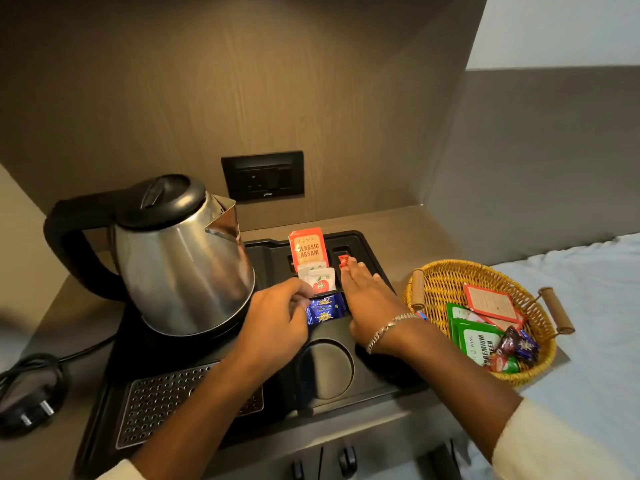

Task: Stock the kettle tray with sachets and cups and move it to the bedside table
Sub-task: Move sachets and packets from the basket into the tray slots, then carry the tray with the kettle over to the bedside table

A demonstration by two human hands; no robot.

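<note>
A black kettle tray (363, 382) lies on the brown counter, carrying a steel kettle (180, 258) on its left side. Upright in the tray's back slots are an orange Classic Assam sachet (308, 249), white sachets (320, 280) and blue sachets (325, 310). My left hand (277, 323) pinches at the blue sachets beside the white ones. My right hand (367, 299) stretches flat over the tray, its fingertips on a small red sachet (343, 261) at a back slot. A round cup recess (325, 368) in the tray holds nothing. No cups are in view.
A yellow wicker basket (440, 282) with wooden handles sits to the right, holding green, orange and dark sachets. A black wall socket (263, 176) is behind the tray. The kettle's plug and cord (31, 396) lie at the left. White bedding (595, 306) is at the right.
</note>
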